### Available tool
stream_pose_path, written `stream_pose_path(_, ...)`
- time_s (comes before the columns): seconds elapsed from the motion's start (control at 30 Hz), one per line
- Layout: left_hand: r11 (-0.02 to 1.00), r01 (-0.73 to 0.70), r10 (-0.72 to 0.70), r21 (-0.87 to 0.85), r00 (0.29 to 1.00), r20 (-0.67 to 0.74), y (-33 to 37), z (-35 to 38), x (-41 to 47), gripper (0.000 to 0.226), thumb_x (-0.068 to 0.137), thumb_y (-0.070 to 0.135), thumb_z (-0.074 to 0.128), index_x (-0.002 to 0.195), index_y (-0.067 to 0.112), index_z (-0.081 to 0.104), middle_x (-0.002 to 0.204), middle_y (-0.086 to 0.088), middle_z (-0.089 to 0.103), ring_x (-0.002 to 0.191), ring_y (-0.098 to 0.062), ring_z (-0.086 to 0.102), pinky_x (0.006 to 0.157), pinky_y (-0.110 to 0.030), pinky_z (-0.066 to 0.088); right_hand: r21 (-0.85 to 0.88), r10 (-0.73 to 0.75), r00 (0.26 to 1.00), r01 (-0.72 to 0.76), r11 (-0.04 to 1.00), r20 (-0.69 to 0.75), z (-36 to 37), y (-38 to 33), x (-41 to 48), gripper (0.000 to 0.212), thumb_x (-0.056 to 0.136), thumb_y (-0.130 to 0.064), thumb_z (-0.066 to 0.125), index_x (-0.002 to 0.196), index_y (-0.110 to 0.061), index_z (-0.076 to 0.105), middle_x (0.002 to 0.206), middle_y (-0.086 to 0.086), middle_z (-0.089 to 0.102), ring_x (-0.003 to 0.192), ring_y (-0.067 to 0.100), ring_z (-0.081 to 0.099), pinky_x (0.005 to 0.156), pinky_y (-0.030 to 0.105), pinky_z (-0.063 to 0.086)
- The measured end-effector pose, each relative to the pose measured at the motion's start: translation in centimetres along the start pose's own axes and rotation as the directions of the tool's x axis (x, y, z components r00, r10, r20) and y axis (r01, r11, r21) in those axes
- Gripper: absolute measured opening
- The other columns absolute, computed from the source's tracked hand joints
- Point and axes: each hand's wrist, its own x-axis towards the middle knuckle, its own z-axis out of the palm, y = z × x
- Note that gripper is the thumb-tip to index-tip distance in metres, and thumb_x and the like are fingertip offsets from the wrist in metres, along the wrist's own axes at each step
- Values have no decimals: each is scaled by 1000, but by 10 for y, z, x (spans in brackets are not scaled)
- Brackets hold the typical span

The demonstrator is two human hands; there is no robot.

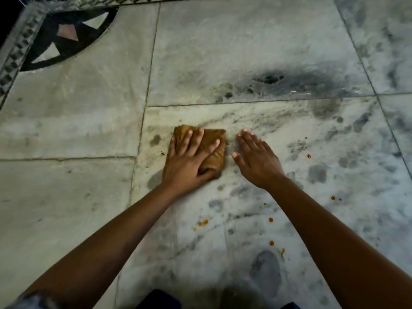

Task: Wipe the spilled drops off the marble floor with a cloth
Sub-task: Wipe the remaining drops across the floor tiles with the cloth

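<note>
A folded brown cloth [213, 150] lies flat on the grey-veined marble floor [245, 63]. My left hand [189, 161] presses down on it with straight, spread fingers, the thumb along its near edge. My right hand [256, 161] rests flat on the bare marble just right of the cloth, apart from it and holding nothing. Several small orange drops dot the floor: one smear [202, 223] nearer me, a drop [270, 219] beside my right forearm, another [271, 243] lower down, and more [308, 156] to the right.
A dark sooty stain [272, 79] marks the slab beyond the hands. A black inlaid pattern with a checkered border [66, 34] fills the far left corner. Dark clothing [156, 299] shows at the bottom edge.
</note>
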Motion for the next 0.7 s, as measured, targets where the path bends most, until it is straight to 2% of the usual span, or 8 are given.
stream_pose_path(0.1,1000,-8,8,-25,1000,-28,-32,8,-32,73,80,78,17,145,45,14,158,-3,13,145,-32,9,113,-55,5,-59,-22,1000,22,998,10,5,6,-6,63,99,-45,23,150,-15,4,159,3,-2,145,17,-5,115,30,-4)
stream_pose_path(0.17,991,131,-131,-7,990,-53,-55,3,-20,68,83,71,22,145,42,20,158,-6,16,144,-34,12,112,-57,10,-89,-29,999,30,996,19,7,9,-10,64,99,-46,24,150,-15,2,159,4,-5,145,18,-8,115,31,-5)
stream_pose_path(0.27,926,375,-376,-42,926,-16,-56,-10,28,63,89,64,31,147,43,15,160,-5,6,145,-35,3,113,-58,8,-101,-19,999,23,995,36,9,9,-13,67,97,-49,23,150,-14,1,158,5,-6,145,19,-8,116,35,-4)
stream_pose_path(0.33,895,439,-437,-76,898,44,-38,-16,58,65,89,64,33,146,45,10,160,-4,0,145,-35,-2,113,-59,4,-122,-18,999,23,992,41,8,7,-12,74,93,-55,20,150,-14,0,158,6,-6,145,20,-8,116,36,-3)
stream_pose_path(0.47,974,223,-219,-36,973,74,0,-9,37,65,88,64,31,145,48,3,160,-2,-7,145,-32,-7,114,-57,2,-134,-10,999,16,991,41,6,5,-13,73,95,-52,29,150,-14,-1,158,6,-7,145,20,-9,116,36,-4)
stream_pose_path(0.57,999,19,-19,-40,1000,18,-9,0,-23,69,81,74,18,144,48,11,160,0,3,146,-29,2,114,-55,9,-133,-11,999,15,991,32,7,6,-13,73,95,-52,30,150,-14,-1,158,6,-7,145,19,-8,116,36,-4)
stream_pose_path(0.63,997,70,-70,-41,998,-4,-39,2,-39,69,81,72,19,144,45,19,159,-2,11,145,-31,8,111,-56,12,-138,-22,999,28,990,44,7,7,-13,73,95,-53,29,150,-14,-1,158,6,-7,145,20,-8,116,36,-3)
stream_pose_path(0.7,966,259,-259,-15,966,-20,-66,-1,-26,65,84,65,25,145,42,21,159,-5,13,144,-34,9,111,-59,13,-138,-27,999,33,990,45,7,8,-14,73,95,-53,28,150,-15,0,158,6,-7,145,20,-8,116,36,-3)
